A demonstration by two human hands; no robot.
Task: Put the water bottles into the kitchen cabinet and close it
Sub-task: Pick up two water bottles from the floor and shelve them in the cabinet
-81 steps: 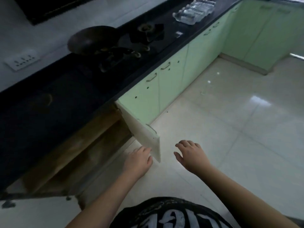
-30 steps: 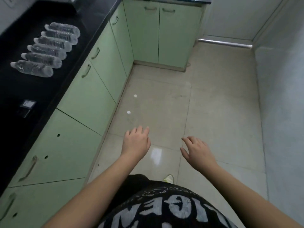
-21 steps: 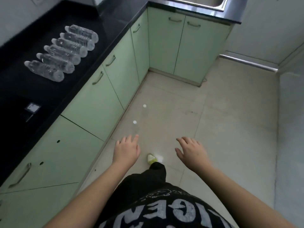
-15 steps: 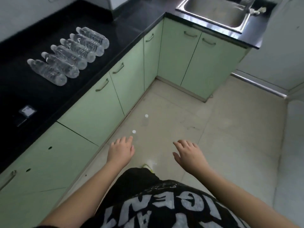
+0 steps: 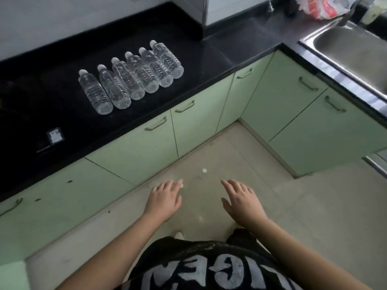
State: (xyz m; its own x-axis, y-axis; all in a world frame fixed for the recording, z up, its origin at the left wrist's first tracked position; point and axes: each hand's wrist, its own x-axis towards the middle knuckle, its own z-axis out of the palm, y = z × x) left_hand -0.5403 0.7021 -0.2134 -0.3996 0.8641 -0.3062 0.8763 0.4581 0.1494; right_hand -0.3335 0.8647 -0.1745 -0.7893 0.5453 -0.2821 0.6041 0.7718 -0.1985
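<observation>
Six clear water bottles [image 5: 129,78] lying side by side on the black bench [image 5: 209,59], seemingly full, green cabinet doors [image 5: 146,147] below all closed, left hand [image 5: 164,200] and right hand [image 5: 241,203] spread, holding nothing, above the floor [image 5: 314,206].

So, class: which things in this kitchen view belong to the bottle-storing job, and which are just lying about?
Belongs to the job:
water bottles, six lying on the countertop
green cabinets
left hand, right hand, both empty

Just lying about:
sink
red-and-white bag
white cap on floor
</observation>
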